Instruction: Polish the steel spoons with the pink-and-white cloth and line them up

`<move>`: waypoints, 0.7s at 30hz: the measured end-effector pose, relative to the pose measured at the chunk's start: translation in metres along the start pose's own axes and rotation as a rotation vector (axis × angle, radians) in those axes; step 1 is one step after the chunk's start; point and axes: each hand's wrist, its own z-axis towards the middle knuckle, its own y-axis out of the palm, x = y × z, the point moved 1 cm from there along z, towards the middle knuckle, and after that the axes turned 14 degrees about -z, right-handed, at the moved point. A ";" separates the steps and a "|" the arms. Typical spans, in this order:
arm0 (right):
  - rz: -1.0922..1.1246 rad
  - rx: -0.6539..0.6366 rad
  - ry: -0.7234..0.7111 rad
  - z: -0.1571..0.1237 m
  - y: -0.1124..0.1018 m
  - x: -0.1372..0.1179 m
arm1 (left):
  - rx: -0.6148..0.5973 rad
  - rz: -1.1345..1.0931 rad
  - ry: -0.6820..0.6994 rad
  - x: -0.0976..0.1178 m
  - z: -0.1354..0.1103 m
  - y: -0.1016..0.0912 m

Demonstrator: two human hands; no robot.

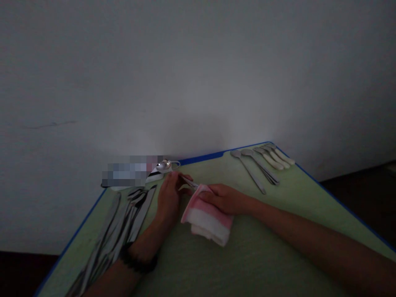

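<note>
My left hand [169,197] is closed around the end of a thin metal utensil [188,181] above the green table [253,255]. My right hand [225,199] grips a folded pink and white cloth [208,219], pinched around the utensil's other end. Both hands meet near the table's middle. Which kind of utensil it is cannot be made out in the dim light.
Several knives and other cutlery [123,225] lie in a heap at the left. Several spoons [262,163] lie in a row at the far right corner. A shiny spoon [165,166] rests by the wall. The table has a blue edge [201,157].
</note>
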 end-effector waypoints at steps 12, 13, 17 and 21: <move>1.190 0.437 0.086 0.016 0.003 0.014 | -0.163 -0.075 -0.037 -0.002 -0.007 0.001; 1.239 0.424 0.093 0.017 0.001 0.016 | -0.188 -0.065 -0.045 -0.001 -0.009 0.002; 1.271 0.429 0.145 0.012 -0.006 0.016 | -0.246 -0.038 -0.061 -0.001 -0.016 0.002; 1.310 0.356 0.138 0.011 -0.010 0.014 | -0.286 0.005 -0.061 -0.004 -0.017 0.000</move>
